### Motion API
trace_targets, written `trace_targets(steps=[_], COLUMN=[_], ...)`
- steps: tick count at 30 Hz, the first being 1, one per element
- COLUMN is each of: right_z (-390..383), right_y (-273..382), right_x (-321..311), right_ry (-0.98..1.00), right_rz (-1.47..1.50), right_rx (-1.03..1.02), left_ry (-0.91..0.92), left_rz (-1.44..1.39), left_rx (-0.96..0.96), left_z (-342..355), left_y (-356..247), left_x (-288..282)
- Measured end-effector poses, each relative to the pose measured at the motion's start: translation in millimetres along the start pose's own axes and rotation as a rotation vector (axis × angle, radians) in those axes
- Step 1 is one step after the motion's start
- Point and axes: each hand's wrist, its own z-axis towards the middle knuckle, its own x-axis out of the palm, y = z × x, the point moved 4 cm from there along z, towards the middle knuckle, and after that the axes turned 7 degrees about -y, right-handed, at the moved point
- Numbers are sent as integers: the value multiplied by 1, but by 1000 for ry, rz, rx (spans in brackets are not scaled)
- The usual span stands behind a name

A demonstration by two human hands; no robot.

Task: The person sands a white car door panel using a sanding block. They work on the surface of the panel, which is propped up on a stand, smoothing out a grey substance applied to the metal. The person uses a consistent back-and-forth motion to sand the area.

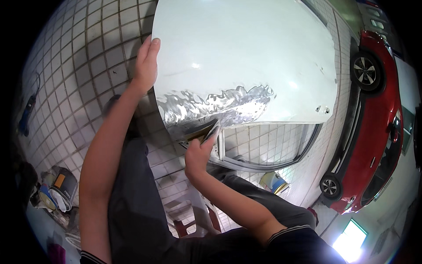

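Note:
A white car door (pixel 237 48) lies tilted before me, its window frame toward my knees. Along the window side runs a patch of bare, shiny metal (pixel 215 103) with a ragged edge. My left hand (pixel 148 66) is closed on the door's left edge, fingers pointing away from me. Close below the bare patch, my right hand (pixel 200 154) is closed round a thin, flat, light-grey piece (pixel 213 132). Its tip is by the base of the window frame; I cannot tell its exact kind or whether it touches the metal.
A red car (pixel 371 127) stands to the right on the tiled floor (pixel 105 31). Several cans, one a dark tin (pixel 63 187), crowd the lower left. A blue-handled tool (pixel 28 112) lies far left. Another tin (pixel 273 181) sits beyond my right knee. A red stool (pixel 182 229) shows between my legs.

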Motion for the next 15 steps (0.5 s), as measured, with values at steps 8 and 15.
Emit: trace_targets(steps=[8, 15], right_z=[36, 111], right_y=[38, 103], right_x=[-69, -145], right_ry=[432, 567], right_rz=[-40, -37], right_rx=[288, 239], left_ry=[-47, 891], left_rz=[849, 626], left_rx=[1010, 295], left_z=[-47, -143], left_y=[-67, -50], left_x=[28, 117])
